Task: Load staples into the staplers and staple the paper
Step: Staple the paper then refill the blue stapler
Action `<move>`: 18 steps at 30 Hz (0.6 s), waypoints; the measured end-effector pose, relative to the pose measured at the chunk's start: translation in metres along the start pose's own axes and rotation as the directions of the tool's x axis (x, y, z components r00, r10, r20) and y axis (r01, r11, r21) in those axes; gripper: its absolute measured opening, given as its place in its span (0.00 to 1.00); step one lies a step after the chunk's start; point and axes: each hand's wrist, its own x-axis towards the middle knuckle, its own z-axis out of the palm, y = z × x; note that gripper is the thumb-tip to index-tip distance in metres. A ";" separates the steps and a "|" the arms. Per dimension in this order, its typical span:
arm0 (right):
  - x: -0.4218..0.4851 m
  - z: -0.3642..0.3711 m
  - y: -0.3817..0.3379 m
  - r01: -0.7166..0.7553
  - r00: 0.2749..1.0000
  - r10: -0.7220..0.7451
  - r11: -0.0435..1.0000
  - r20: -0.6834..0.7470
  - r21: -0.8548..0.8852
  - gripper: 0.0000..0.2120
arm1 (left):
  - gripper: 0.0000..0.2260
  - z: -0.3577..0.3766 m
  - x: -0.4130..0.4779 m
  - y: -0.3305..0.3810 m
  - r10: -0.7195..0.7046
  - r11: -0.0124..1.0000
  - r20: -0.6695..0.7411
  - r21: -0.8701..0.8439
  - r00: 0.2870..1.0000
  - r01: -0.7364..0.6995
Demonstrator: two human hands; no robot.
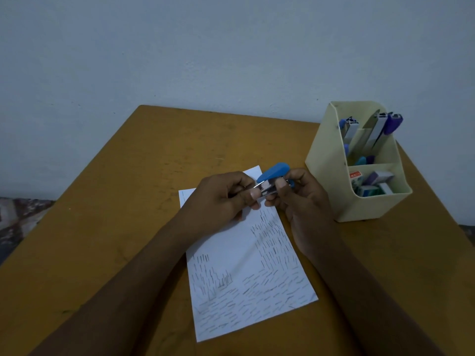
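Print on the staple boxes (370, 182) is too small to read.

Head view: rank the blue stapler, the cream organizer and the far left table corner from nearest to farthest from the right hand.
1. Blue stapler, in the right hand's grip.
2. Cream organizer, just to its right.
3. Far left table corner, across the table by the wall.

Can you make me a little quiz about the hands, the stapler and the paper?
1. True or false: the blue stapler lies flat on the table.
2. Where are the spare staplers? A) on the paper B) in the cream holder's back part C) on the floor
3. Fill in: the left hand and the right hand both hold the ____.

Key: 1 false, it is held above the paper. 2 B. 3 stapler.
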 end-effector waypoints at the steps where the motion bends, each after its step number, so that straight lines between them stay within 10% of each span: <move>1: 0.000 0.000 0.000 0.003 1.000 -0.003 1.000 0.004 -0.009 0.06 | 0.06 0.000 0.000 0.000 -0.006 1.000 -0.003 -0.010 1.000 0.006; 18: -0.001 0.005 -0.003 0.074 0.995 -0.088 0.975 -0.057 -0.208 0.05 | 0.08 0.003 -0.004 0.003 -0.013 0.996 0.019 -0.092 1.000 0.015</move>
